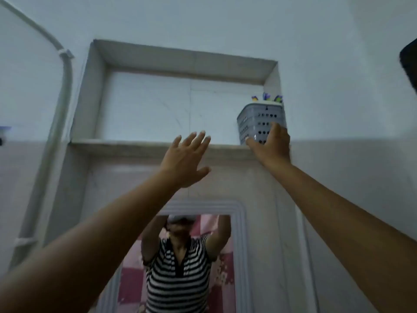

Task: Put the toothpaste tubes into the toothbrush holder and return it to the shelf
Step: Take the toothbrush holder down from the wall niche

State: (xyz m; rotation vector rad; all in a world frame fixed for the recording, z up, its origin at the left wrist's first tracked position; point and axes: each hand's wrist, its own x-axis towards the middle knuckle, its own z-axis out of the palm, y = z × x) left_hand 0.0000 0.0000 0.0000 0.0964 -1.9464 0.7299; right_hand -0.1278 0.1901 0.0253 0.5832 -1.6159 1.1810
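Note:
A grey perforated toothbrush holder (259, 120) stands at the right end of a recessed wall shelf (140, 144), high above me. Purple and yellow ends of toothpaste tubes (267, 98) stick out of its top. My right hand (270, 146) is raised and wrapped around the holder's lower part, thumb on the left, fingers on the front. My left hand (184, 160) is raised just below the shelf's front ledge, left of the holder, fingers spread, holding nothing. The holder's base is hidden behind my right hand.
The shelf niche left of the holder shows only bare tile. Below it hangs a white-framed mirror (239, 233) reflecting a person in a striped shirt. A white pipe (65, 91) runs down the wall at left. A dark object (409, 62) juts in at the right edge.

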